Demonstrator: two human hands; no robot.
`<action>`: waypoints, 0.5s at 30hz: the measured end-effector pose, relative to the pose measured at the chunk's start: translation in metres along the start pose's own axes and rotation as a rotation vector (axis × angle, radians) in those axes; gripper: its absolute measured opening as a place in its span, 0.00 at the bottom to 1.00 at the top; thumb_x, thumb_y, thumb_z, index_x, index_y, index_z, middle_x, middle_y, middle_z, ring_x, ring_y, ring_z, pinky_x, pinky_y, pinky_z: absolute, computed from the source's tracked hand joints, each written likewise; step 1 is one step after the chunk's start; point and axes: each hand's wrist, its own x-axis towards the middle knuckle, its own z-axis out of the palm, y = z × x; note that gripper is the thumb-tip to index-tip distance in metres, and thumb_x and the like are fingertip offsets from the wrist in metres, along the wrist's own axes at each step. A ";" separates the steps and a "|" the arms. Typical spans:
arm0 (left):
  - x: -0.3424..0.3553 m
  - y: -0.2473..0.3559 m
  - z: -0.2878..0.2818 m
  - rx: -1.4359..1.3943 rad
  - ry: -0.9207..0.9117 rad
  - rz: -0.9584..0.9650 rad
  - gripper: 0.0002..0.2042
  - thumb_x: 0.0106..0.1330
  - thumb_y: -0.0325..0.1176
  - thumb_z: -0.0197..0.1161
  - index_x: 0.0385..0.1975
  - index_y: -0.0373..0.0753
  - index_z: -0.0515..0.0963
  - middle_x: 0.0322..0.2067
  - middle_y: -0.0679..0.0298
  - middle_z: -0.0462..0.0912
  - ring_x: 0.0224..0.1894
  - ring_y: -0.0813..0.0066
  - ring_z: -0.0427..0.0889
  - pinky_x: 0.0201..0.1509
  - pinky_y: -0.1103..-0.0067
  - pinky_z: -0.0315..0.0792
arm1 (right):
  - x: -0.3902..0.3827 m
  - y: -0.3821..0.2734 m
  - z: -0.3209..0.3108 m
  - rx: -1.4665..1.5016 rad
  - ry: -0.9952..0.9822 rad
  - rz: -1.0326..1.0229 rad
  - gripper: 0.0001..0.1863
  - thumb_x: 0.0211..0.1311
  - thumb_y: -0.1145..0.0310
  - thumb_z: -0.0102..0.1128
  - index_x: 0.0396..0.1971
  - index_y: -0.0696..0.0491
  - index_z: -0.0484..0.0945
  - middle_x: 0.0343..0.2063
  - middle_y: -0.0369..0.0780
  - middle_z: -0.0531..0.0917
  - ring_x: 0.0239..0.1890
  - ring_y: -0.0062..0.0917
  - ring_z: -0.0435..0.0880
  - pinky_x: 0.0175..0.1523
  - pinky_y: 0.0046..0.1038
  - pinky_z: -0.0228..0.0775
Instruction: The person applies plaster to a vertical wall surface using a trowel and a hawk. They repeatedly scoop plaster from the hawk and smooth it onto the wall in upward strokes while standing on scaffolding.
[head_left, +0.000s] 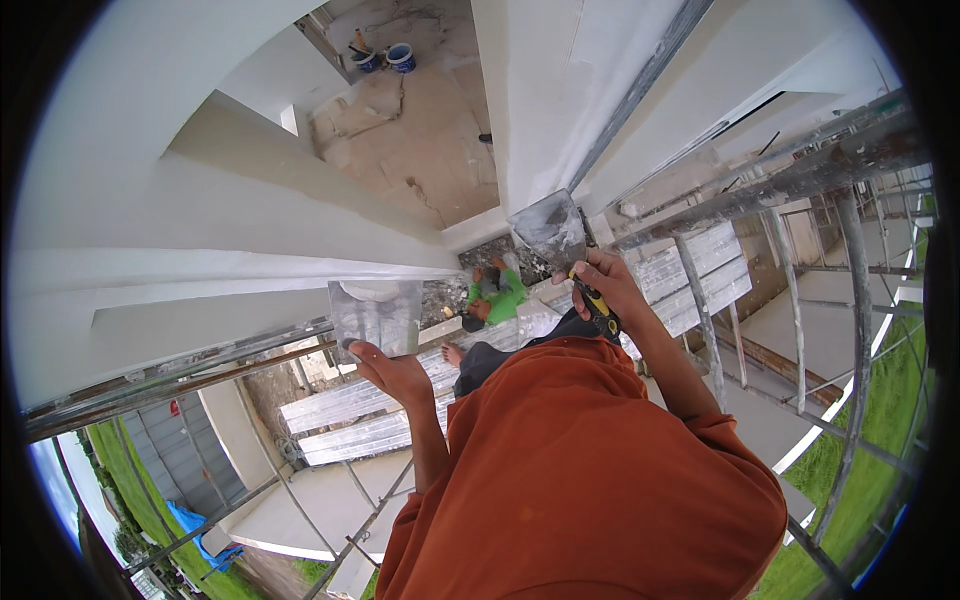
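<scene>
My left hand (393,376) is closed on the lower edge of a wide, flat metal putty blade (372,325), with the thumb over its face. A lump of white putty (382,290) lies along the blade's far edge, close to the white wall (250,225). In my right hand (612,284) is a putty knife (550,232), its black and yellow handle wrapped by the fingers. Grey-white smears cover its broad blade, which points up and away, near the base of a white pillar (535,110).
I stand barefoot on putty-splashed scaffold planks (350,405). Metal scaffold pipes (780,185) run along both sides. Below, between my hands, is a person in a green top (503,298). Two blue buckets (400,58) stand on the floor beyond the wall opening.
</scene>
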 end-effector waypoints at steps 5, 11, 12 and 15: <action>-0.019 -0.004 -0.002 0.446 0.094 0.095 0.31 0.64 0.31 0.59 0.62 0.28 0.50 0.49 0.44 0.63 0.48 0.53 0.64 0.54 0.68 0.61 | -0.007 0.004 0.024 -0.022 -0.433 0.100 0.14 0.66 0.64 0.52 0.39 0.61 0.73 0.31 0.43 0.82 0.15 0.18 0.76 0.17 0.19 0.69; -0.025 0.052 0.020 -0.638 0.111 -0.017 0.23 0.71 0.43 0.44 0.55 0.28 0.60 0.51 0.42 0.66 0.49 0.52 0.71 0.52 0.65 0.67 | 0.009 0.030 0.060 0.254 -0.731 0.182 0.16 0.63 0.61 0.57 0.35 0.62 0.74 0.29 0.45 0.82 0.12 0.18 0.73 0.15 0.18 0.66; -0.021 0.059 0.018 -0.465 -0.010 0.246 0.22 0.72 0.42 0.40 0.52 0.29 0.64 0.51 0.42 0.68 0.49 0.51 0.73 0.51 0.64 0.69 | 0.007 0.024 0.067 0.300 -0.810 0.182 0.16 0.62 0.61 0.58 0.34 0.62 0.74 0.29 0.45 0.82 0.12 0.18 0.72 0.15 0.18 0.65; -0.010 0.014 0.003 -0.090 -0.558 0.520 0.18 0.70 0.36 0.40 0.49 0.30 0.71 0.51 0.42 0.70 0.52 0.47 0.72 0.54 0.62 0.68 | 0.007 0.002 0.059 0.346 -0.870 0.069 0.19 0.60 0.59 0.61 0.36 0.63 0.74 0.29 0.46 0.83 0.11 0.18 0.72 0.15 0.18 0.65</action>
